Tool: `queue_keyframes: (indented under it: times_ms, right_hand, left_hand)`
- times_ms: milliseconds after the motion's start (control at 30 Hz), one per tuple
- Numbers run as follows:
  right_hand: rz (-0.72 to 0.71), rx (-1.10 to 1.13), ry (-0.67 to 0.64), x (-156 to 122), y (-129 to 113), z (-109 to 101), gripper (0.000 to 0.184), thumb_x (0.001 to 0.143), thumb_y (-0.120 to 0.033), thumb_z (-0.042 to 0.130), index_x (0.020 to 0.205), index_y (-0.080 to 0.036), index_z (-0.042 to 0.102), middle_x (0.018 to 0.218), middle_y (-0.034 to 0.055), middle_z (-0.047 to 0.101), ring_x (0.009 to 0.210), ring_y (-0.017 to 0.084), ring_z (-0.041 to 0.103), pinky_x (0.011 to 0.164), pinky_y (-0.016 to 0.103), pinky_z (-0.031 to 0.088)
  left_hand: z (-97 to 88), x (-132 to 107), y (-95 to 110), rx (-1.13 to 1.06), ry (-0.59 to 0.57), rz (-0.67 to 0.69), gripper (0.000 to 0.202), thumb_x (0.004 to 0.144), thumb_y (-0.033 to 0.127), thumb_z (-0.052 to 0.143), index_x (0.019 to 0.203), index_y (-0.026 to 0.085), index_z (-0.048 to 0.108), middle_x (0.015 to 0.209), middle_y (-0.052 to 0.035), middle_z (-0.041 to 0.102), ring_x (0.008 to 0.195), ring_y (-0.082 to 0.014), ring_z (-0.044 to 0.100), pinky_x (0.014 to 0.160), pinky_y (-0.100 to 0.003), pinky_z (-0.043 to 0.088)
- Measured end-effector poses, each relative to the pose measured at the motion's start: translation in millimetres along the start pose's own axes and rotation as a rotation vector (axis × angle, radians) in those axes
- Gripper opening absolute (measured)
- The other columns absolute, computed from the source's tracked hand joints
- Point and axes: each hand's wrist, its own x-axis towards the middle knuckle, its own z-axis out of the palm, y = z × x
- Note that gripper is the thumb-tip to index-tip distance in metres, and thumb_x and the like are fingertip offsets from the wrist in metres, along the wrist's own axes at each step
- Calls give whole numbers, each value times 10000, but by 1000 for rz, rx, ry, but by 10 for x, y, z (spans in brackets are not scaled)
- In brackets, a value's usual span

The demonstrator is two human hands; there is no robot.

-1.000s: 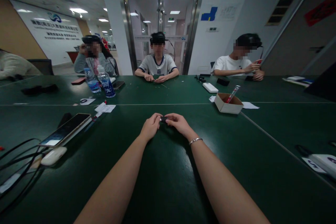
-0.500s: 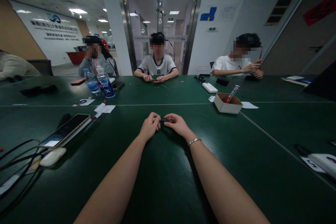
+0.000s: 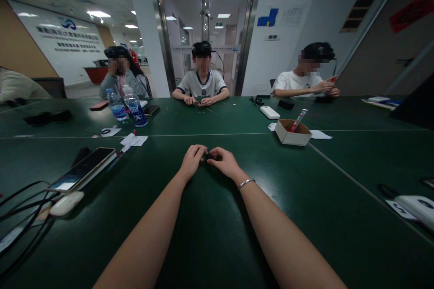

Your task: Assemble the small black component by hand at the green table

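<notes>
Between my two hands, just above the green table [image 3: 217, 216], is a small dark object [image 3: 207, 156], too small and too covered by fingers to name. My left hand [image 3: 192, 160] is closed on its left side, with the fingertips pressed together. From the right, my right hand [image 3: 224, 161] pinches it between thumb and fingers. Both forearms reach forward from the bottom of the view, and a silver bracelet [image 3: 246, 183] circles my right wrist.
To the left lie a phone [image 3: 88, 167], a white rounded case [image 3: 67, 203] and black cables [image 3: 27, 216]. Two plastic bottles [image 3: 135, 107] stand farther back. A small open box [image 3: 292, 134] holding a red tube sits right of centre. Several people sit across the table.
My hands have drawn slightly closer together and the dark object between them has turned, showing less of its length. The whole view has shifted a little.
</notes>
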Motion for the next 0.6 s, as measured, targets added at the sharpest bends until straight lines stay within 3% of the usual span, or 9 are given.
queue_keyframes:
  times_ms: [167, 367, 467, 533, 600]
  right_hand:
    - [-50, -83, -18, 1, -18, 5, 214, 720, -222, 736, 900, -193, 623, 901, 20, 643, 878, 193, 561, 802, 337, 439]
    - [-77, -227, -11, -23, -39, -28, 265, 665, -215, 818, 885, -212, 670, 958, 39, 654, 1005, 251, 526, 902, 402, 401]
    - [14, -162, -52, -134, -159, -144, 281, 743, -264, 765, 1004, -214, 674, 1037, 69, 650, 999, 249, 554, 893, 404, 422]
    - [49, -140, -107, -324, -321, -280, 269, 783, -281, 724, 1041, -228, 676, 1042, 80, 650, 992, 256, 565, 879, 414, 436]
    - [11, -184, -160, -644, -519, -476, 228, 798, -292, 700, 1024, -259, 691, 1030, 78, 651, 1006, 275, 558, 879, 435, 439]
  left_hand:
    - [74, -15, 24, -157, -75, -94, 298, 846, 392, 552, 1039, 169, 594, 897, -44, 585, 572, -74, 531, 454, -165, 398]
    - [65, -41, 155, -117, -123, -223, 170, 853, 284, 549, 960, 153, 546, 781, -13, 581, 492, -65, 536, 441, -167, 420]
    - [-187, -232, 248, -93, -208, -315, 198, 842, 304, 568, 980, 166, 532, 872, -41, 607, 573, -104, 613, 497, -205, 486]
    - [-484, -507, 281, -51, -261, -351, 279, 820, 381, 601, 1002, 180, 533, 931, -59, 622, 636, -135, 639, 530, -236, 511]
    - [-858, -886, 279, -29, -243, -375, 355, 791, 483, 615, 992, 200, 541, 987, -67, 628, 659, -150, 637, 546, -269, 525]
